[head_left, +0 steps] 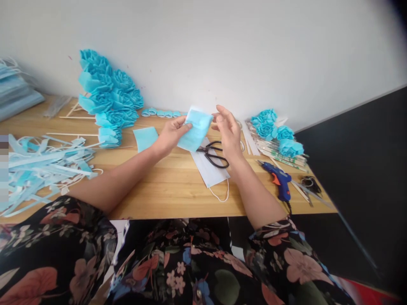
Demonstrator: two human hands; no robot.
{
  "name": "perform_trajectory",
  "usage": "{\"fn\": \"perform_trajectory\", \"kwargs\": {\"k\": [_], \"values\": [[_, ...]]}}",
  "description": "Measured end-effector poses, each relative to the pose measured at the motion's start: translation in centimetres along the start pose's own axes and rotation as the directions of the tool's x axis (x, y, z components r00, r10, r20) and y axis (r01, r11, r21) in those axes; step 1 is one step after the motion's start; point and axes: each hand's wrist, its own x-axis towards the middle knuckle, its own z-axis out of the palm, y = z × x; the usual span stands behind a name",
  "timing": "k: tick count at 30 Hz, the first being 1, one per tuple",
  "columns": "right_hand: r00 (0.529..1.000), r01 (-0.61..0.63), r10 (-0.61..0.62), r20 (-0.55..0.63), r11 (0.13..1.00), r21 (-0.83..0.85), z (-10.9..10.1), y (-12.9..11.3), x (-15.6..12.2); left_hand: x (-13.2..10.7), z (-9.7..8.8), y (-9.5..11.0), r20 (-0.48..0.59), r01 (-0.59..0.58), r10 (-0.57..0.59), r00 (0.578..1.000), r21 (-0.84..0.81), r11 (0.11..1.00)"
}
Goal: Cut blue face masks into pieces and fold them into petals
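Note:
My left hand pinches a light blue piece of mask fabric and holds it up above the wooden table. My right hand is beside the fabric's right edge, its fingers loosely spread and its fingertips close to the top corner; whether they grip the fabric I cannot tell. Under both hands lie black scissors on a white face mask. A smaller blue fabric square lies left of my left hand.
A pile of blue fabric roses on sticks leans at the wall. Cut mask strips cover the left of the table. More blue roses, chopstick packets and a blue glue gun lie at the right. Stacked masks sit far left.

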Motion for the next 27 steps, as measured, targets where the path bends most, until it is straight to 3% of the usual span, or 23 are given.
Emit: {"fn": "perform_trajectory", "kwargs": {"k": [5, 7, 14, 21, 27], "values": [[0.989, 0.01, -0.007, 0.146, 1.0, -0.02, 0.1, 0.0, -0.1, -0.5, 0.6, 0.3, 0.114, 0.094, -0.092, 0.989, -0.01, 0.996], [0.988, -0.015, 0.024, 0.151, 0.998, -0.062, 0.2, -0.1, -0.3, -0.6, 0.7, 0.1, 0.153, 0.117, -0.114, 0.982, -0.009, 0.993], [1.0, -0.011, 0.01, -0.009, 0.992, -0.129, 0.1, -0.3, -0.4, -0.2, 0.4, -0.7, 0.179, 0.163, -0.173, 0.969, 0.066, 0.984], [0.997, -0.01, 0.0, -0.08, 0.992, -0.126, 0.0, -0.1, -0.2, 0.2, 0.0, -1.7, 0.165, 0.166, -0.183, 0.969, 0.113, 0.98], [0.991, 0.019, -0.04, -0.132, 0.988, -0.155, 0.1, 0.0, -0.2, 0.0, 0.1, -1.2, 0.197, 0.164, -0.187, 0.962, 0.13, 0.978]]}}
